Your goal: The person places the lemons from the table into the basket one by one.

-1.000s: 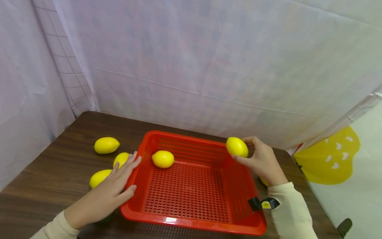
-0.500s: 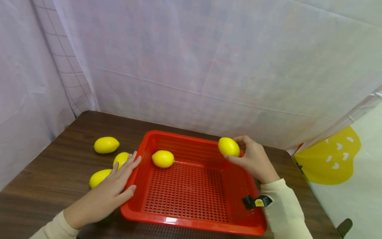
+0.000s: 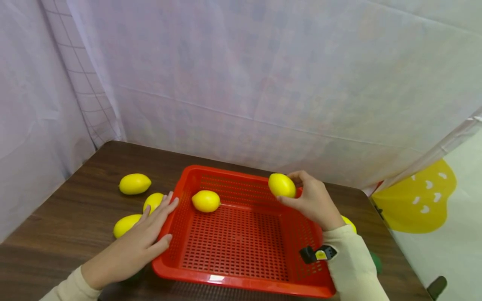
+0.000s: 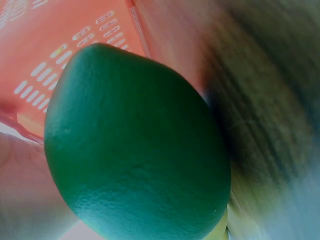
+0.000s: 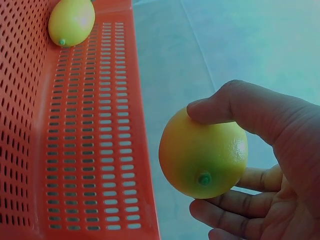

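Yellow oval lemon [image 3: 282, 185] moved leftward, pinched by right hand [image 3: 315, 201], held near rim of red perforated plastic basket [image 3: 235, 246], left hand [image 3: 137, 248] straight-fingered at basket's side, second yellow lemon [image 3: 206, 201] inside between hands

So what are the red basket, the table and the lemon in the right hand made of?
The red basket looks like glossy plastic: slotted walls, bright highlight on the near rim. The table seems wood or laminate, fairly matt, with streaky brown grain. The lemon is smooth and shiny: rind or plastic, I can't tell.
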Tool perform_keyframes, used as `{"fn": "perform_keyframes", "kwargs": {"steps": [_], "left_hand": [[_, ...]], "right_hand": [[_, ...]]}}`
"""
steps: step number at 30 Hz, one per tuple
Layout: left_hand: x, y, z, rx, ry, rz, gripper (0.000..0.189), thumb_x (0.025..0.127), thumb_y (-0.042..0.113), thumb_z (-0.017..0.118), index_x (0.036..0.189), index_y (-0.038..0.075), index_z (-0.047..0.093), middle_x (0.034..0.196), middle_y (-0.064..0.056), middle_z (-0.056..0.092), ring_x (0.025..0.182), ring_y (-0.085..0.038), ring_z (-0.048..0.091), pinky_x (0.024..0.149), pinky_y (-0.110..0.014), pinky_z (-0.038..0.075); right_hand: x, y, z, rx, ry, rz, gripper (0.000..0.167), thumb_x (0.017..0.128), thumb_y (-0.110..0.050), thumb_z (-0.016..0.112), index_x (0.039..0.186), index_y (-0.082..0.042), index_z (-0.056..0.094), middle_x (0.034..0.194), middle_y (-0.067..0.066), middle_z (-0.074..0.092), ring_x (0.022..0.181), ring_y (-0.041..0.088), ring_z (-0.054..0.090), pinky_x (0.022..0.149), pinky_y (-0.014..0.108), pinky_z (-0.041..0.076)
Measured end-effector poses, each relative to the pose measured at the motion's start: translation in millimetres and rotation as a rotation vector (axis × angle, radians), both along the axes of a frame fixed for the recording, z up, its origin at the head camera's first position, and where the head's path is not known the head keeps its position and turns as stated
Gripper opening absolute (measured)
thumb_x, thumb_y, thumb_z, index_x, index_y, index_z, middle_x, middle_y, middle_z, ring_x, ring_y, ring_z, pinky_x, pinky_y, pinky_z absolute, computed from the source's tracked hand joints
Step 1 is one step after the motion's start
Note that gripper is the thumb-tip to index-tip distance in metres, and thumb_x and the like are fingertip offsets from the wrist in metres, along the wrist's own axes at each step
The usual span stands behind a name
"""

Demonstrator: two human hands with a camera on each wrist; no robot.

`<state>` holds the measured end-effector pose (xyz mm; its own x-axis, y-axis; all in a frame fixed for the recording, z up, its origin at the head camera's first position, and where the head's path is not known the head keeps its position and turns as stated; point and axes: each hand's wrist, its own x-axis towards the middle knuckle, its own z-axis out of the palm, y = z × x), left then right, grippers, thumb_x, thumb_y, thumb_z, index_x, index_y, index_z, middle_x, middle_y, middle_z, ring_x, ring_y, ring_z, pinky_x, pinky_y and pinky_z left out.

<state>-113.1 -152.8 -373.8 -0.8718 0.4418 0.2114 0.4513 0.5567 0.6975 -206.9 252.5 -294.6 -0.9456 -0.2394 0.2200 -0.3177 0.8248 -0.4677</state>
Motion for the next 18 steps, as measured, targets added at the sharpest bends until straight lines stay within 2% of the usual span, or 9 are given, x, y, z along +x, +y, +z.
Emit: {"fn": "perform_keyframes", "kwargs": {"steps": [10, 18], "left_hand": [[0.4, 0.0, 0.5, 0.001, 0.007, 0.003, 0.07, 0.107, 0.026, 0.054, 0.165, 0.011, 0.019, 0.172, -0.011, 0.01, 0.157, -0.036, 0.009, 0.125, -0.055, 0.0], [-0.2, 0.7, 0.3, -0.003, -0.009, 0.004, 0.069, 0.108, 0.028, 0.052, 0.166, 0.012, 0.018, 0.172, -0.008, 0.008, 0.157, -0.033, 0.007, 0.126, -0.049, -0.002]], "right_hand": [[-3.8, -15, 0.1, 0.005, 0.005, 0.038, 0.057, 0.083, -0.025, 0.087, 0.127, -0.001, 0.06, 0.121, 0.015, 0.067, 0.1, 0.029, 0.063, 0.084, 0.046, 0.054], [-3.8, -27, 1.3, 0.02, -0.006, 0.065, 0.058, 0.083, -0.025, 0.087, 0.128, -0.001, 0.06, 0.12, 0.013, 0.067, 0.095, 0.025, 0.062, 0.081, 0.042, 0.053]]}}
